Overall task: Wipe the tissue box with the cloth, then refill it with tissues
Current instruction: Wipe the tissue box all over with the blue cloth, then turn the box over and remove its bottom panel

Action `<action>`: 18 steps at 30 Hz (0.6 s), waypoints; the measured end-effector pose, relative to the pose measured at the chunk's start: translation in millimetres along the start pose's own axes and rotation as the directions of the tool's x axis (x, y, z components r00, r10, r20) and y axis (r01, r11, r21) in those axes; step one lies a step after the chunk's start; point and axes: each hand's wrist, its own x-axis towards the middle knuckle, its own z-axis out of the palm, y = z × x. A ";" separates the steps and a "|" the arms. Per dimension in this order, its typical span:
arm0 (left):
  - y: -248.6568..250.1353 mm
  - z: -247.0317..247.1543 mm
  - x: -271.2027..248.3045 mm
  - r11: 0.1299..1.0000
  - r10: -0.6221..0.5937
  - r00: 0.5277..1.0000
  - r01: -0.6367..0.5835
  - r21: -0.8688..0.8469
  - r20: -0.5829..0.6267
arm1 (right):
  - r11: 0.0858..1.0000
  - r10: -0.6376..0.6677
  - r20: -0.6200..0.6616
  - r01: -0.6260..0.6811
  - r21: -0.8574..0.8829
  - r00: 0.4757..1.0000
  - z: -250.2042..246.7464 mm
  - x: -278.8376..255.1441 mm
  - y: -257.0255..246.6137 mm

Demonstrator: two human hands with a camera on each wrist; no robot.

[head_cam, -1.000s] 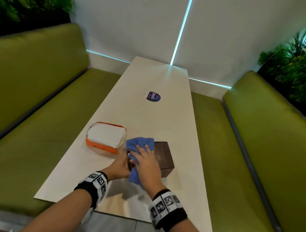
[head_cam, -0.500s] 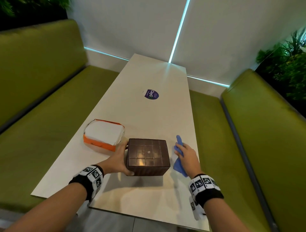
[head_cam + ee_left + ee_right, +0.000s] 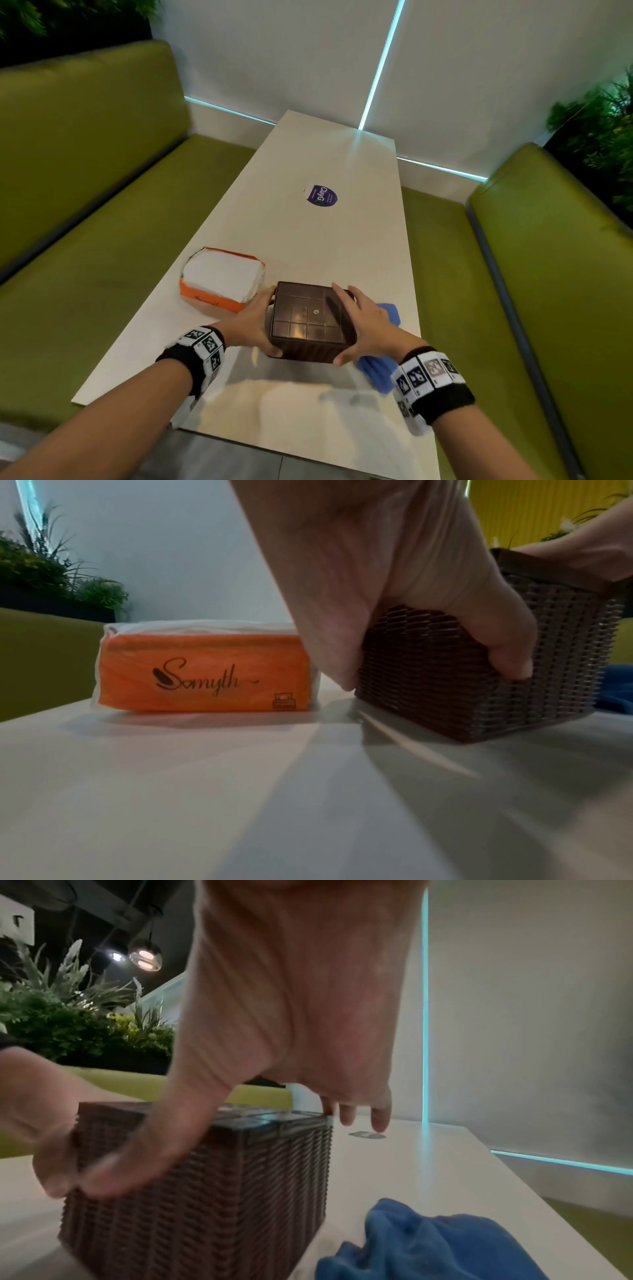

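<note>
Both hands clamped on the dark brown square woven-plastic tissue box (image 3: pixel 310 320), near the front edge of the long white worktop (image 3: pixel 329 240). Left hand (image 3: pixel 251 325) curled round its left side, thumb on the near wall. Right hand (image 3: pixel 368 325) on the right side, fingers spread along the top edge, thumb at the near corner. Crumpled blue cloth (image 3: pixel 378 371) lying on the worktop just right of the box, under the right wrist. Orange plastic pack of white tissues (image 3: pixel 222 279) just left of the box.
</note>
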 end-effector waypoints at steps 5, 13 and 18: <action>5.0 -1.4 1.9 1.000 -0.019 1.000 0.019 -0.017 0.007 | 0.997 -0.031 -0.040 0.028 -0.075 0.999 0.2 13.2 -0.2; 5.2 -5.5 8.6 0.998 -0.043 0.999 0.042 0.045 0.023 | 0.997 -0.077 -0.183 0.074 -0.025 0.980 -3.3 11.7 0.2; 10.2 -8.9 9.5 0.996 -0.078 0.996 0.076 0.052 0.038 | 0.998 -0.067 -0.131 0.067 -0.009 0.989 -2.9 12.4 2.8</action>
